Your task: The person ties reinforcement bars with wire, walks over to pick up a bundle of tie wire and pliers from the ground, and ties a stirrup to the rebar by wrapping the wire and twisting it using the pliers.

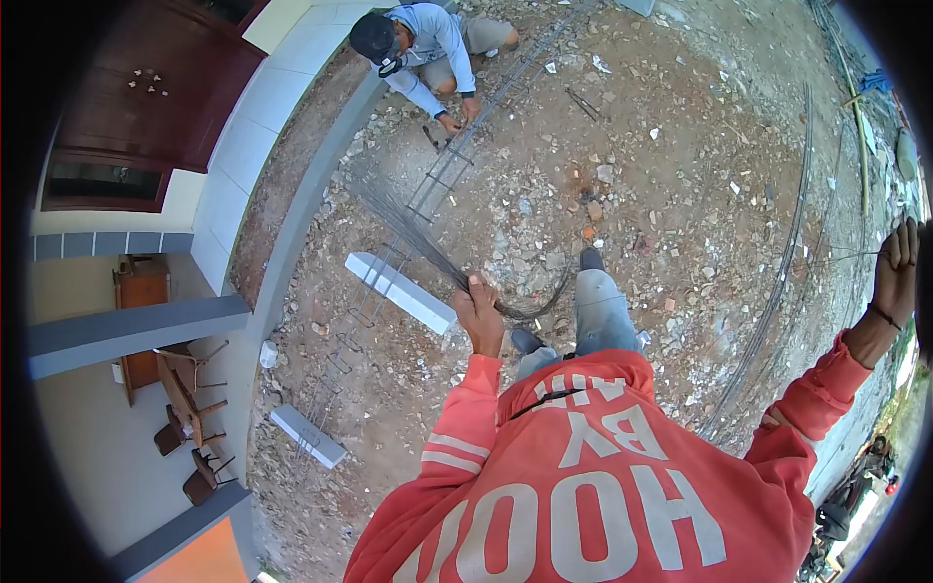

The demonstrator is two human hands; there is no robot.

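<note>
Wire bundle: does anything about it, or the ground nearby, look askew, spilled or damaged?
Mostly the wire bundle: beyond the left hand, its far end fans into loose strands, untidy compared with the gathered part at the fingers. The ground is littered with broken rubble. No liquid spill stands out.

Wire bundle (431, 251): thin dark metal strands, matt.
Single wire (855, 257): thin dark metal.
Rod frame (439, 182): dark metal, dull.
Sweatshirt (583, 466): red cloth, matt, pale lettering.
Trousers (601, 306): faded blue cloth, denim-like.
Ground (680, 223): rough earth and stone rubble.
Tiles (255, 121): pale, smooth, lightly glossy.
Door (146, 107): dark reddish-brown, wood-like, smooth, slight sheen.
Pale block (400, 291): smooth-faced; material unclear.
</note>
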